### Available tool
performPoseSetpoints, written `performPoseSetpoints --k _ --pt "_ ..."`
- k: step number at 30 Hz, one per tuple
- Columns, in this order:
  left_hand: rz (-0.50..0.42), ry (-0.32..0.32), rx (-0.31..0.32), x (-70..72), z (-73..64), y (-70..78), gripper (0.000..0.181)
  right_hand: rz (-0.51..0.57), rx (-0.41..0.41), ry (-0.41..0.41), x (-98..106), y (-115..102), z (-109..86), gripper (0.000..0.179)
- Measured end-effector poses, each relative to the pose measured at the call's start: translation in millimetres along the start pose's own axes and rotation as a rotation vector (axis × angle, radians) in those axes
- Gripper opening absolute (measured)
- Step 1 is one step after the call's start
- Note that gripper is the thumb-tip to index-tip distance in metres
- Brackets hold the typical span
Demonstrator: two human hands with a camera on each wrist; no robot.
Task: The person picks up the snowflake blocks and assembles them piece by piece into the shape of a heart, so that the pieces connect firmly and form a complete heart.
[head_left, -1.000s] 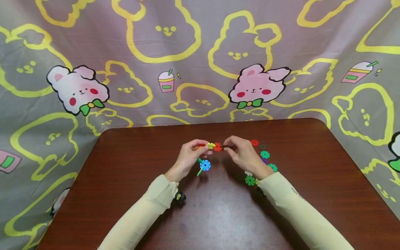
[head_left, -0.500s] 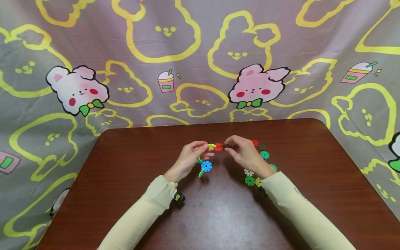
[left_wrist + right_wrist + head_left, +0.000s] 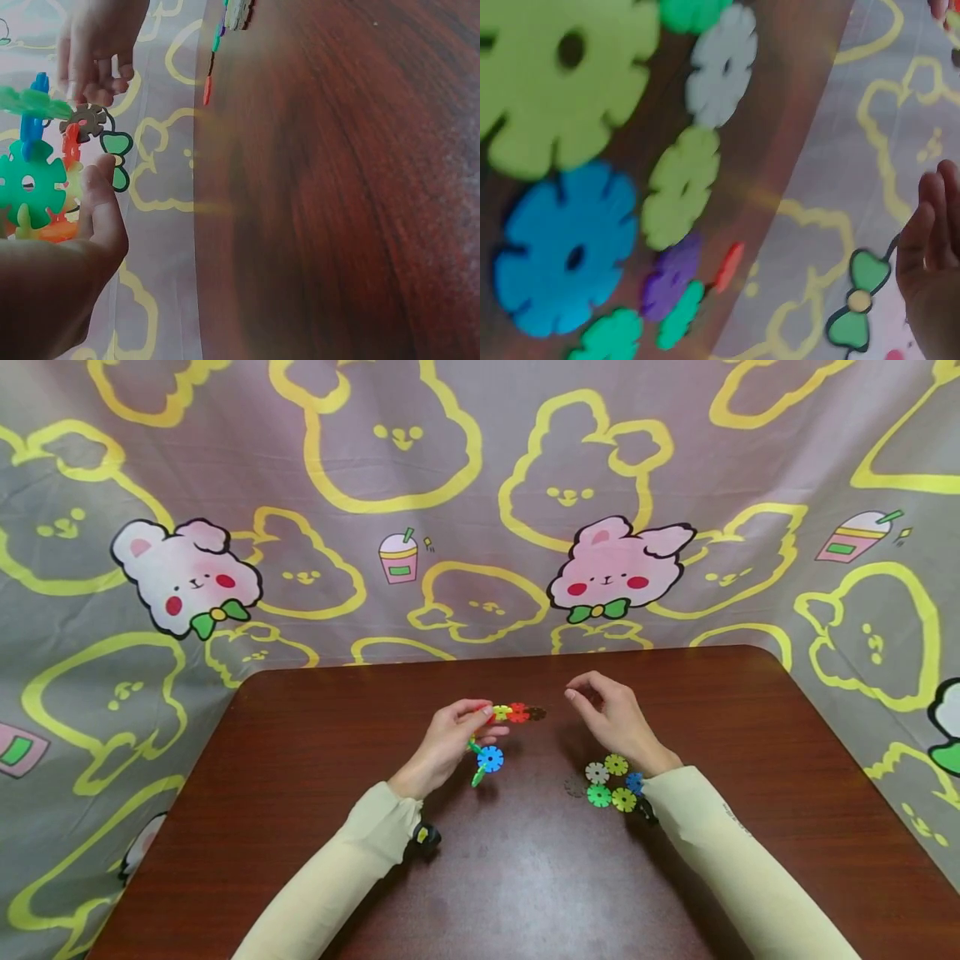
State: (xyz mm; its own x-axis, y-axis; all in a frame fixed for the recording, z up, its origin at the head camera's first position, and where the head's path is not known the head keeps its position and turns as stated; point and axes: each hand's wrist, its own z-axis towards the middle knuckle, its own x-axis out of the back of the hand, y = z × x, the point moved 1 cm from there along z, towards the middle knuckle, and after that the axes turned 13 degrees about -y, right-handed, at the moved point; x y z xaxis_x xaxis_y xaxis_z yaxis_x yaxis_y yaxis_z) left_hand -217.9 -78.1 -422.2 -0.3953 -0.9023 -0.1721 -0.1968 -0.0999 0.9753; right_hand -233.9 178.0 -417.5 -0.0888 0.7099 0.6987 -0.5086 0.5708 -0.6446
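My left hand point(image 3: 450, 739) pinches a joined string of slotted plastic snowflake discs above the table. From its fingertips a yellow disc point(image 3: 501, 713), a red disc point(image 3: 518, 712) and a brown disc point(image 3: 537, 713) reach to the right. Below the palm hang a blue disc point(image 3: 491, 759) and green ones, among them a green disc point(image 3: 30, 184) that faces the left wrist camera. Part of the string is hidden by the fingers. To the right of the brown end, my right hand point(image 3: 618, 714) hovers with loosely bent fingers and nothing visible in them.
Loose discs lie under and beside the right forearm: white point(image 3: 597, 772), green point(image 3: 599, 796), yellow point(image 3: 624, 800), blue point(image 3: 634, 783) and dark brown point(image 3: 575, 787). The right wrist view also shows a purple disc point(image 3: 671, 277) and a red disc point(image 3: 729, 266). A patterned curtain point(image 3: 480, 527) stands behind the table point(image 3: 315, 760).
My right hand has let go of the brown disc and moved away to the right, and that disc now stays on the string's end. The left hand has barely moved.
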Motion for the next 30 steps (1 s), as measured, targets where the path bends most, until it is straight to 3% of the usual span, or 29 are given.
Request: performPoseSetpoints --k 8,18,30 --pt "-0.001 0.001 0.005 2.8 -1.9 -0.1 0.038 -0.025 -0.189 0.039 13 32 -4.2 0.021" --pt "-0.017 -0.005 0.017 4.4 -3.4 0.3 0.041 -0.124 -0.45 -0.159 18 57 -13.0 0.037" --pt "-0.015 -0.004 0.017 2.2 -4.1 0.6 0.037 -0.227 -0.519 -0.312 18 53 -9.1 0.048"
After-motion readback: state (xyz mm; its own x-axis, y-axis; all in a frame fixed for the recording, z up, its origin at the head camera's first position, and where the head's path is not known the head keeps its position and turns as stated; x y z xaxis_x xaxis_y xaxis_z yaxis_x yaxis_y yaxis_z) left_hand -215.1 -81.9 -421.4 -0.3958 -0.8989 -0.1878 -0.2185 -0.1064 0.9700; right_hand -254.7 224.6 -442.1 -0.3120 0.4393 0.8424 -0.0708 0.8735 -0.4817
